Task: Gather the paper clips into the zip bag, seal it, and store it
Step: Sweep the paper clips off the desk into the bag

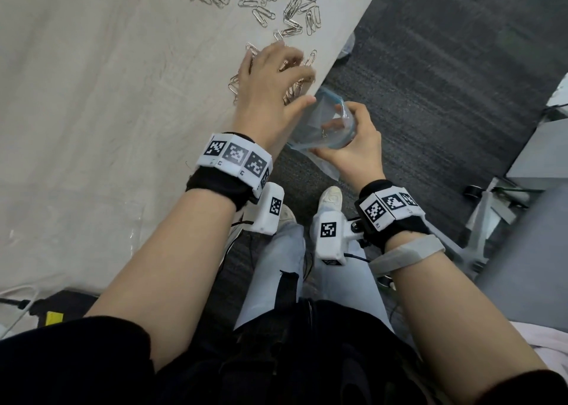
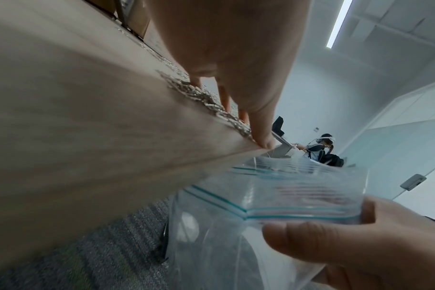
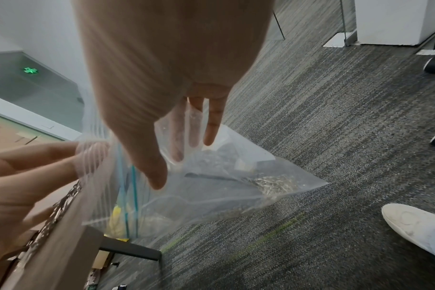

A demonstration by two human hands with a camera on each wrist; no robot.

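Silver paper clips [image 1: 276, 2] lie scattered over the beige table [image 1: 92, 97]. My left hand [image 1: 292, 75] rests with spread fingers on a small heap of clips [image 1: 293, 89] at the table's right edge; the left wrist view shows that heap [image 2: 206, 100] under the fingers [image 2: 261, 125]. Just below the edge, my right hand [image 1: 353, 134] grips the clear zip bag [image 1: 322, 118] by its blue-striped mouth, which gapes open. The bag [image 3: 224, 176] hangs down with a clump of clips [image 3: 273, 186] in its bottom corner. My right thumb [image 2: 323, 239] pinches the bag's rim [image 2: 286, 196].
Grey carpet [image 1: 430, 66] lies under the bag. My white shoes [image 1: 330, 197] and legs are below the hands. A chair base with casters [image 1: 479, 208] stands at right. Cables and a yellow-tagged black box [image 1: 52, 315] sit lower left. Another person [image 2: 320, 149] sits far off.
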